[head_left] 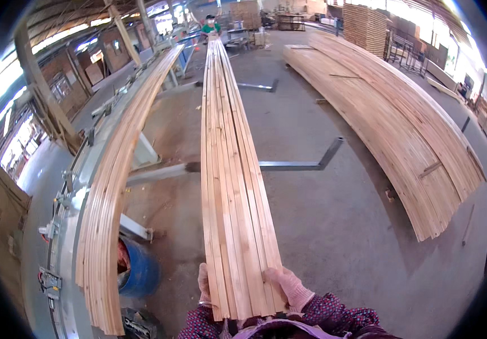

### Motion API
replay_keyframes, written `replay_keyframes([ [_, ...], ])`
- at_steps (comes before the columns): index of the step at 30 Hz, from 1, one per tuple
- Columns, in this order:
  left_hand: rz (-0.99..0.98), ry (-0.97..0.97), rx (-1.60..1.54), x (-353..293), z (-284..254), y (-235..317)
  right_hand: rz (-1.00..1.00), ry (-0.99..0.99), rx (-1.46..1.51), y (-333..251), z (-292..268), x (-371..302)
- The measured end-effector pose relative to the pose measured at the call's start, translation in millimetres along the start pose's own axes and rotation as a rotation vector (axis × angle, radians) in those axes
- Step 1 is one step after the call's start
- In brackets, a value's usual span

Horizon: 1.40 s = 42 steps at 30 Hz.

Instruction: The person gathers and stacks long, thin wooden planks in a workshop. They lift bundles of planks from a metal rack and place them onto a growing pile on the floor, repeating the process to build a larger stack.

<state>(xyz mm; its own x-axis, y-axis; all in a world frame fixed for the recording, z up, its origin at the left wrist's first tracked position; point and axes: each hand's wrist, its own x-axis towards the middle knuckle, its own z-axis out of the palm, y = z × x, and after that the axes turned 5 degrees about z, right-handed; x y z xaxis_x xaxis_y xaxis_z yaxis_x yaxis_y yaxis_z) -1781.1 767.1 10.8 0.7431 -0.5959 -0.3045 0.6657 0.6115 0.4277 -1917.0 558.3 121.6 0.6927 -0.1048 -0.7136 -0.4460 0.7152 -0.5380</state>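
Note:
A long bundle of narrow wooden strips (232, 186) stretches away from me, lying flat side by side with uneven near ends. My right hand (290, 287), in a pale knitted glove, grips the bundle's right edge, thumb on top. At the opposite edge my left hand (204, 284) is closed on the strips, its fingers mostly hidden beneath them. A person in green (211, 26) stands at the bundle's far end; their hands are too small to make out. Metal support arms (297, 165) pass below the bundle.
More wooden strips (113, 186) rest along a long machine bench (74, 226) on my left. A blue barrel (143, 271) stands under that bench's edge. To the right lies a wide low stack of long boards (390, 141). Stacked timber (363, 29) rises farther back.

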Motion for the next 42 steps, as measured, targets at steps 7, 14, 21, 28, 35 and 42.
replay_keyframes([
  [7,-0.056,-0.083,-0.049,23,186,-151,-0.044,0.056,-0.130,-111,-171,-83],
  [14,-0.094,-0.131,0.053,63,316,-286,-0.136,0.026,-0.063,-193,-324,-136],
  [21,-0.110,0.061,0.333,98,410,-471,-0.088,0.056,-0.043,-248,-521,-151],
  [28,-0.089,0.155,0.548,113,493,-600,-0.097,-0.060,0.092,-272,-666,-163],
  [35,-0.056,0.077,0.477,146,553,-741,-0.132,-0.176,0.135,-319,-813,-193],
  [42,-0.091,0.068,0.569,148,611,-896,-0.115,-0.119,0.107,-360,-961,-237],
])
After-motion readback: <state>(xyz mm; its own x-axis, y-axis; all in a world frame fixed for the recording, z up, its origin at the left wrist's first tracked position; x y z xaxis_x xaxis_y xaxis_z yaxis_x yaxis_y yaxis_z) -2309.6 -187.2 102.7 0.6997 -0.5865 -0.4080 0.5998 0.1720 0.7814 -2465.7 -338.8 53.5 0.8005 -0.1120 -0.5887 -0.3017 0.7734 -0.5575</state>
